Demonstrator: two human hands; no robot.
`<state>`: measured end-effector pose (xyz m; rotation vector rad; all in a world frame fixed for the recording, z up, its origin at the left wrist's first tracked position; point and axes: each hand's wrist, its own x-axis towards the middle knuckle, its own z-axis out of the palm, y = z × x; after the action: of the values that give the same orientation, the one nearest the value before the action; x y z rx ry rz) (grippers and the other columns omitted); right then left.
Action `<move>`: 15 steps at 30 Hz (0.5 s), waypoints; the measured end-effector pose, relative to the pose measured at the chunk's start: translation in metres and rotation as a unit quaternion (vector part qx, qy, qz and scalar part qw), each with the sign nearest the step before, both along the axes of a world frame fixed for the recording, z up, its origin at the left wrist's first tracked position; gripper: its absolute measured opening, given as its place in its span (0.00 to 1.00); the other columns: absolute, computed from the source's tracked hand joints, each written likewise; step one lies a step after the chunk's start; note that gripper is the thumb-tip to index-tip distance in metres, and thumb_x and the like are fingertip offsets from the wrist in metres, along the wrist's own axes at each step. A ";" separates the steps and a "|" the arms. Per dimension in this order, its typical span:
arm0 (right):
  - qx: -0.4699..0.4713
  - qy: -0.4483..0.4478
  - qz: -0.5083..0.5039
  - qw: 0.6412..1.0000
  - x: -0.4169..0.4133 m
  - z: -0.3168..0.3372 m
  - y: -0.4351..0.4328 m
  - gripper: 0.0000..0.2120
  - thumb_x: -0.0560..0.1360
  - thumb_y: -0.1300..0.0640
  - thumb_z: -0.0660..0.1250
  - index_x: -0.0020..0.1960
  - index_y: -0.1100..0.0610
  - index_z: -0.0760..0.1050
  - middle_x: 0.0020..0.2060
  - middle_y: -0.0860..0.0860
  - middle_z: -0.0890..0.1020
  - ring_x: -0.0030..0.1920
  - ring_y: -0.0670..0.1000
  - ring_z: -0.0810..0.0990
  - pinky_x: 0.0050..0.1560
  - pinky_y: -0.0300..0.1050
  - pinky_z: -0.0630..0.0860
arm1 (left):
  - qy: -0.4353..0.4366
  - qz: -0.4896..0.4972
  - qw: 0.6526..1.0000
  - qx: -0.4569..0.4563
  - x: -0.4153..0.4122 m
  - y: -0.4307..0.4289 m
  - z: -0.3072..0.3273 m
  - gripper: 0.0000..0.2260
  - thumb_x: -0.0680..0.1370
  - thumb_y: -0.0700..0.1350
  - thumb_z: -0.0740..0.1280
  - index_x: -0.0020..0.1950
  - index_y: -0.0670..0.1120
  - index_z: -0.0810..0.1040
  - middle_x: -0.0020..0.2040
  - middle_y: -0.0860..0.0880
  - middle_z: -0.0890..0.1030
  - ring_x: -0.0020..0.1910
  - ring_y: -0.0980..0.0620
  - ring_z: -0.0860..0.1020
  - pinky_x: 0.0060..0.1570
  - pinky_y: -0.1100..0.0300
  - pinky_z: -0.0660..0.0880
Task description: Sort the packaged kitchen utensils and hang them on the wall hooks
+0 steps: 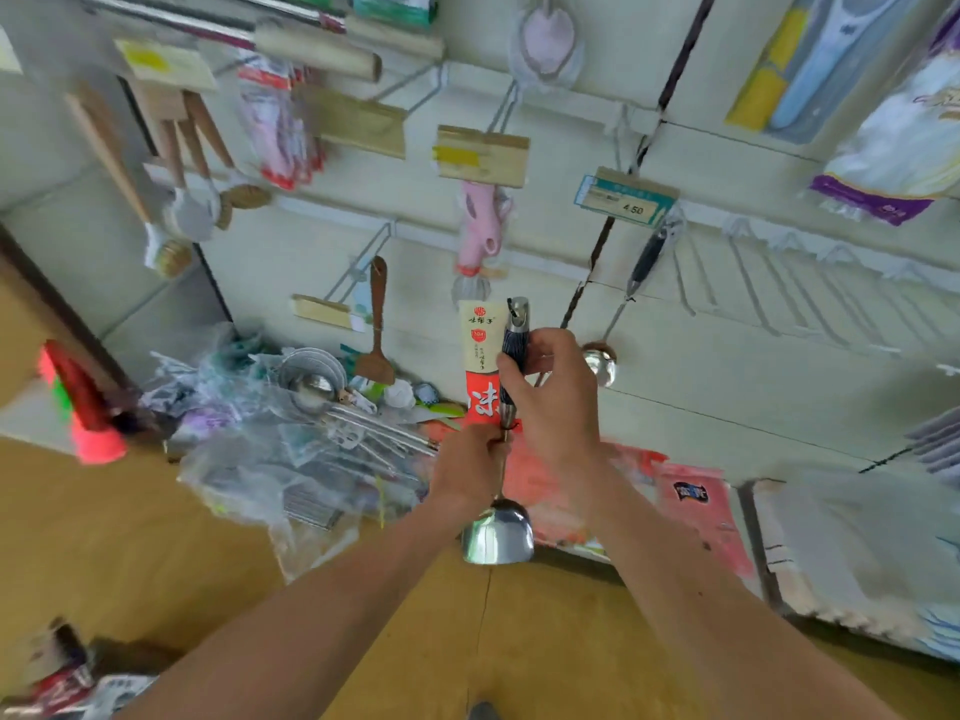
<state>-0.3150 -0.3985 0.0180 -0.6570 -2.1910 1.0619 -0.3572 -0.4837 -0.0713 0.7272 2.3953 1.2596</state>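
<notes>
A: Stage of the job?

B: Roughly midway, at a guess. Across the wall (727,356), a fair share already hung: wooden spatulas (171,148) top left, a pink utensil (480,226) at centre, a brown turner (378,324) lower down, and a dark-handled ladle (644,262) right of centre, under a price tag (626,197).

A: And left to do?

B: Plenty. Heaped at the foot of the wall, left of both grips: a pile of bagged utensils (311,433), with metal spoons and strainers among the clear wrapping. No sign of sorting there. Farther right, a row of bare hooks (753,283), free for stock.

A: In hand right now?

B: One packaged ladle (498,537), held upright just in front of the wall, bowl down and handle end up, with a cream-and-red card sleeve (480,335) alongside the handle. On no hook yet.

A: Grips?

B: Both closed on that ladle. Right grip (550,397) wrapped round the dark handle, near the top. Left grip (467,470) curled round the thin stem, just above the bowl.

A: Next?

B: Probably pairing with the hung ladle to the right, then slipping the opening at the handle tip over a hook. Which hook, impossible to tell from here.
</notes>
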 end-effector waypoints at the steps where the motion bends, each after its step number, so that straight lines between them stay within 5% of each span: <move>1: 0.003 -0.001 0.018 1.000 -0.015 0.003 -0.021 0.13 0.74 0.52 0.72 0.54 0.53 0.72 0.47 0.45 0.80 0.47 0.44 0.80 0.50 0.49 0.79 | -0.002 0.022 1.000 -0.003 -0.011 -0.023 0.004 0.08 0.78 0.42 0.65 0.43 0.42 0.82 0.40 0.43 0.83 0.39 0.44 0.79 0.40 0.55 0.72; 15: 0.005 -0.004 0.323 0.946 -0.179 0.018 -0.405 0.12 0.74 0.51 0.71 0.53 0.54 0.73 0.47 0.48 0.82 0.47 0.48 0.81 0.49 0.51 0.78 | -0.030 0.341 0.938 -0.043 -0.114 -0.416 0.018 0.07 0.78 0.45 0.67 0.48 0.44 0.83 0.45 0.41 0.84 0.46 0.39 0.80 0.46 0.48 0.76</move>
<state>-0.4939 -0.8038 0.0360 0.0926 -2.4792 1.3525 -0.4714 -0.8997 -0.0538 -0.2087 2.7267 1.3600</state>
